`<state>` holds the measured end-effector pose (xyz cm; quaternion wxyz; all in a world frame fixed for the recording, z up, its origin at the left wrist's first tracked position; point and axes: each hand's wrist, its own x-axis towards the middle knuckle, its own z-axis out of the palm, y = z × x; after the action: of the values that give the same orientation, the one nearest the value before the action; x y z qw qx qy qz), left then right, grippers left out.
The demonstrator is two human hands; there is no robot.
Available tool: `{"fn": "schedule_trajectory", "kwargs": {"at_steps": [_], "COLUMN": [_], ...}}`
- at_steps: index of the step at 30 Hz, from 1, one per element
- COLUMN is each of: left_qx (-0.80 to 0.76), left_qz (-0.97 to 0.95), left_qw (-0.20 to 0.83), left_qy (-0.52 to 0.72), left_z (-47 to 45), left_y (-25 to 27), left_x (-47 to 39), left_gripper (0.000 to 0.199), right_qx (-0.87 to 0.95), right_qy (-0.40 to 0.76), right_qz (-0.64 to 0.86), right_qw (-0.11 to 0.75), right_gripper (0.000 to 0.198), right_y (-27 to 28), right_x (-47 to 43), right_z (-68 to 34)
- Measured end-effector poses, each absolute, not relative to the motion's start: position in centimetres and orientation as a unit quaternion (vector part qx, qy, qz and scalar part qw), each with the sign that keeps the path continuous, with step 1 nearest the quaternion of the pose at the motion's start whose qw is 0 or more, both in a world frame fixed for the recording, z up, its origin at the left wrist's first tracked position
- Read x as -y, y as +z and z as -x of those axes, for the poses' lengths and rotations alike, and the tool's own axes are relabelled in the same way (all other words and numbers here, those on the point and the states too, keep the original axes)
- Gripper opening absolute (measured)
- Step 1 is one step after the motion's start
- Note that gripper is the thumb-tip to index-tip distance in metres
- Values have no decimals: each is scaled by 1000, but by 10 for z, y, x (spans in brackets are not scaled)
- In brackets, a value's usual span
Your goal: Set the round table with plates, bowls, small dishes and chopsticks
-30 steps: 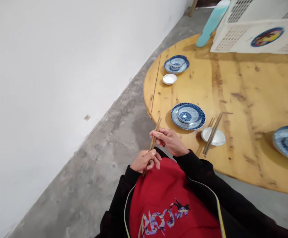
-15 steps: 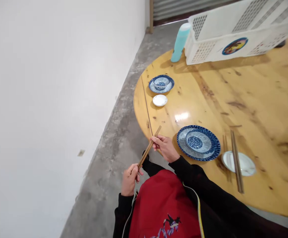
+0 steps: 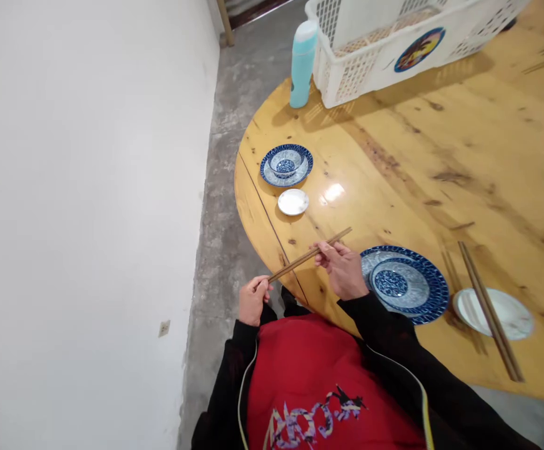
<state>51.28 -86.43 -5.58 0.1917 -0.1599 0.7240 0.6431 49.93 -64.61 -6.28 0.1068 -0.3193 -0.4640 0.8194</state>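
Observation:
A pair of wooden chopsticks (image 3: 295, 264) is held between both of my hands, slanting up to the right over the table's left edge. My left hand (image 3: 253, 300) pinches the lower end. Farther up the sticks, my right hand (image 3: 341, 269) grips them, their tips poking out past its fingers. Just right of that hand lies a blue-rimmed plate (image 3: 433, 300) with a blue-patterned bowl (image 3: 391, 284) on it. Beyond the hands stand a small white dish (image 3: 293, 202) and another blue-rimmed plate (image 3: 272, 177) bearing a small bowl (image 3: 285, 164).
On the round wooden table (image 3: 393, 194), a second pair of chopsticks (image 3: 489, 309) rests across a white dish (image 3: 518, 319) at the right. A white plastic basket (image 3: 356, 78) and a light-blue bottle (image 3: 302, 65) stand at the back. A white wall (image 3: 89, 187) rises on the left.
The chopsticks have turned flatter, their tips swinging right over the table. Both hands have risen in the view, still holding them. The camera view has shifted and turned.

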Motion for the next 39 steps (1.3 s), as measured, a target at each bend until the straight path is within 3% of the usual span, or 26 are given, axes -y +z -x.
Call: {"fn": "schedule_trajectory", "kwargs": {"at_steps": [6,13,18,39], "left_qx": [-712,-701,-707,-689], "left_qz": [68,6,-11,1], "left_qw": [251,295,329,410], "left_qy": [652,649,626,597], "left_z": [-440,-353,-309,-278], "left_y": [-62,-71,-79,-107], "left_x": [844,825,820,825], "left_gripper": [30,16,10,10], "right_qx": [403,387,409,507], "right_qy": [807,777,765,748], "right_qz": [376,425,445,407], "right_qw": [212,257,223,136], "right_gripper": [44,25,18,38], "right_y": [-72,-73,-74,-109], "right_x": [625,611,599,591], "right_z": [-482,-415,-360,-307]}}
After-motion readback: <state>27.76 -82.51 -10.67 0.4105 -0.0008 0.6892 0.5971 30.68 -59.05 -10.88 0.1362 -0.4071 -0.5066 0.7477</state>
